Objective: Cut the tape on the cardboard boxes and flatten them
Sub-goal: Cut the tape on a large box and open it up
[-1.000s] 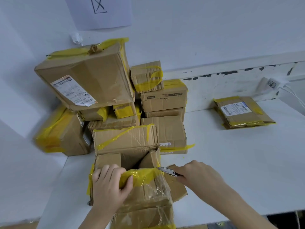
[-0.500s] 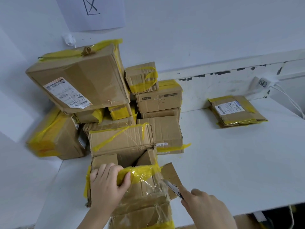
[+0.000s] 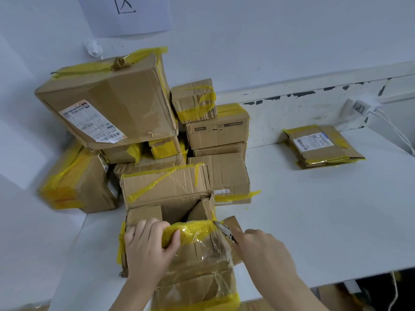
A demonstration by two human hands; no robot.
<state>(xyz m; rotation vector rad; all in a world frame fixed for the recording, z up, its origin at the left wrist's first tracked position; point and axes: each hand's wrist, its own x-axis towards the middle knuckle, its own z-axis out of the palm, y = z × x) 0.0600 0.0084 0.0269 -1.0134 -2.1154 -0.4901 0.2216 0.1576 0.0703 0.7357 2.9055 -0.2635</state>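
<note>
On a white table (image 3: 314, 221) against a white wall, taped boxes (image 3: 107, 108) are heaped at left. The left hand (image 3: 148, 248) grips the yellow-taped rim of the open box (image 3: 197, 261) at the near edge; the right hand (image 3: 267, 250) clamps a cutter (image 3: 224, 230) at its corner. A slip could send the blade toward the bracing fingers.

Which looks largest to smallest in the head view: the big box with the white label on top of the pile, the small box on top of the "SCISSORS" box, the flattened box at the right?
1. Big labelled box.
2. Flattened box and small box: alike, unsure.
</note>
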